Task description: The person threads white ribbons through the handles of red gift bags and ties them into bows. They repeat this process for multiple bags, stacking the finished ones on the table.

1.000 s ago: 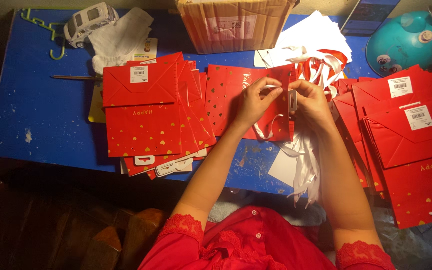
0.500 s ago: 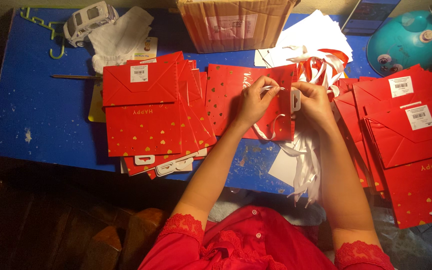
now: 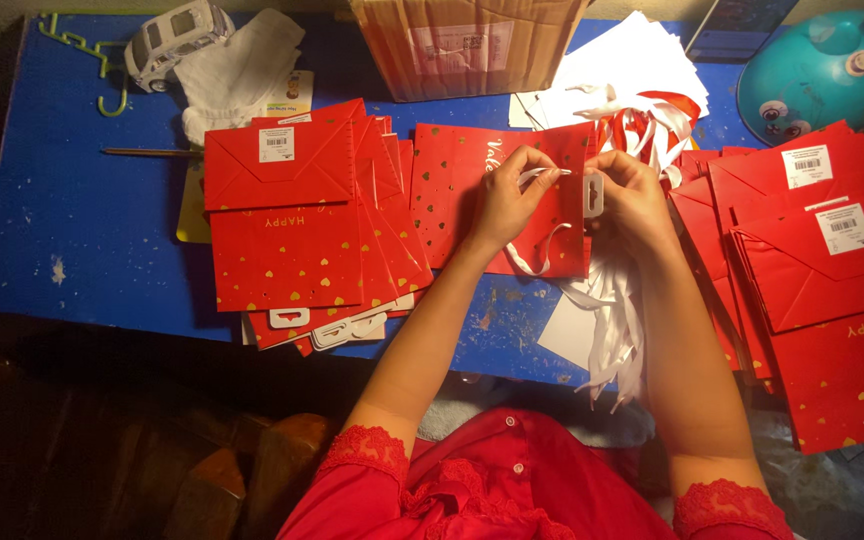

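Stacks of flat red gift bags (image 3: 287,225) with white barcode labels lie left on the blue table (image 3: 72,200); more red bags (image 3: 822,260) lie right. Between them, on a gold-hearted red bag (image 3: 452,190), the left hand (image 3: 505,200) pinches a white ribbon (image 3: 537,175), and the right hand (image 3: 632,195) pinches a white hang tab (image 3: 593,195).

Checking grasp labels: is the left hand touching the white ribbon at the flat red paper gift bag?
Touching. The head view shows the left hand pinching the white ribbon between its fingertips over the red paper gift bag.
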Demonstrator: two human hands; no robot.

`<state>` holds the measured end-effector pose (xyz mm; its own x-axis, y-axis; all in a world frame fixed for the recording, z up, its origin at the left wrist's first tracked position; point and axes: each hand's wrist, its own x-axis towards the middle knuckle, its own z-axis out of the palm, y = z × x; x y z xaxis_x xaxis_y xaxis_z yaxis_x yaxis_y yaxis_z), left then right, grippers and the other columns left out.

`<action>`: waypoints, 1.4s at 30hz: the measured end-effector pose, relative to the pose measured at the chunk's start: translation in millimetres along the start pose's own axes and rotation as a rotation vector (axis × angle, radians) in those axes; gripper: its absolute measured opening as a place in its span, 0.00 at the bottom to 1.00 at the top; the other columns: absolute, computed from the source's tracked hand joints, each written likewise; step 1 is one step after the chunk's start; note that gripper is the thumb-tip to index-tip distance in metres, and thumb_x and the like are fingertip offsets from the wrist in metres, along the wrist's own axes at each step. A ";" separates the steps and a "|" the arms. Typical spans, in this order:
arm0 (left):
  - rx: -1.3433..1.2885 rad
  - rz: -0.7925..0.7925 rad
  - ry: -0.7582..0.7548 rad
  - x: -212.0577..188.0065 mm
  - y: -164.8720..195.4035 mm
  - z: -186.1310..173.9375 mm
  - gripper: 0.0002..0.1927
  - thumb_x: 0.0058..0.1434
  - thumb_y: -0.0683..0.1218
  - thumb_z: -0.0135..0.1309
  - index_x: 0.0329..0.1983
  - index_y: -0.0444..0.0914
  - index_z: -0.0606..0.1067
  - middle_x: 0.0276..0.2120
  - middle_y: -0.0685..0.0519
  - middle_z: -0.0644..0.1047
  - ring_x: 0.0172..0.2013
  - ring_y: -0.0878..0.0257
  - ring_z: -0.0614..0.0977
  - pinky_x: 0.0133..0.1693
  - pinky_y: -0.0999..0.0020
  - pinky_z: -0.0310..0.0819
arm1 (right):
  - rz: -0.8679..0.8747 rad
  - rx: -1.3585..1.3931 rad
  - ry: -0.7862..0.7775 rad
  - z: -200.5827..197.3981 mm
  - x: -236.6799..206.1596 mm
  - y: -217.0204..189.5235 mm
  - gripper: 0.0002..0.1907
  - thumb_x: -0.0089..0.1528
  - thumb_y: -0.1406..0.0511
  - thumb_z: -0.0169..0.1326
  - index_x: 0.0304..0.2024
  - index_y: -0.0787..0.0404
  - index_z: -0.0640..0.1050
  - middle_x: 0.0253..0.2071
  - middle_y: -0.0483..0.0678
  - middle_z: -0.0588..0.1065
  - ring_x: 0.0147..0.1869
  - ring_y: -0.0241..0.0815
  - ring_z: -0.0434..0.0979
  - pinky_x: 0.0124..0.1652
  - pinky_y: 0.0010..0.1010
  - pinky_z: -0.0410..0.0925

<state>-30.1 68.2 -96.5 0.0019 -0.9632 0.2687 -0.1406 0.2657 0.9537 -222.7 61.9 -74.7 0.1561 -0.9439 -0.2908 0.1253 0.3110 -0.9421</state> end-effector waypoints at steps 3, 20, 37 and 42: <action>-0.058 -0.055 -0.024 0.0 -3.9 0.0 0.07 0.69 0.45 0.56 0.42 0.36 0.73 0.31 0.52 0.81 0.34 0.66 0.84 0.37 0.69 0.79 | -0.034 -0.024 -0.014 0.7 2.3 6.0 0.04 0.69 0.66 0.55 0.43 0.61 0.76 0.33 0.40 0.76 0.29 0.27 0.74 0.26 0.21 0.68; 0.004 -0.054 -0.034 -0.2 -5.3 0.5 0.08 0.69 0.46 0.53 0.42 0.37 0.70 0.30 0.53 0.81 0.31 0.65 0.86 0.34 0.68 0.80 | -0.147 -0.229 0.003 4.0 2.0 10.1 0.04 0.69 0.68 0.56 0.42 0.65 0.77 0.31 0.43 0.76 0.26 0.29 0.74 0.26 0.23 0.67; -0.083 -0.073 -0.144 -2.7 7.3 -2.8 0.11 0.65 0.40 0.58 0.51 0.37 0.79 0.43 0.52 0.83 0.44 0.65 0.86 0.46 0.70 0.82 | -0.165 -0.222 0.011 0.8 3.9 15.2 0.06 0.69 0.67 0.55 0.45 0.64 0.79 0.32 0.42 0.77 0.26 0.30 0.74 0.24 0.23 0.67; -0.093 -0.072 -0.138 -4.5 4.0 -0.4 0.11 0.64 0.41 0.60 0.50 0.37 0.80 0.43 0.52 0.81 0.45 0.64 0.86 0.46 0.69 0.83 | -0.045 -0.141 0.040 3.4 0.3 11.2 0.07 0.68 0.66 0.57 0.43 0.64 0.80 0.33 0.42 0.78 0.29 0.29 0.75 0.27 0.24 0.69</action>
<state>-30.2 73.6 -93.9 -0.1281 -0.9745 0.1842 -0.0531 0.1922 0.9799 -217.9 65.5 -84.8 0.1139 -0.9611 -0.2518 -0.0079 0.2525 -0.9676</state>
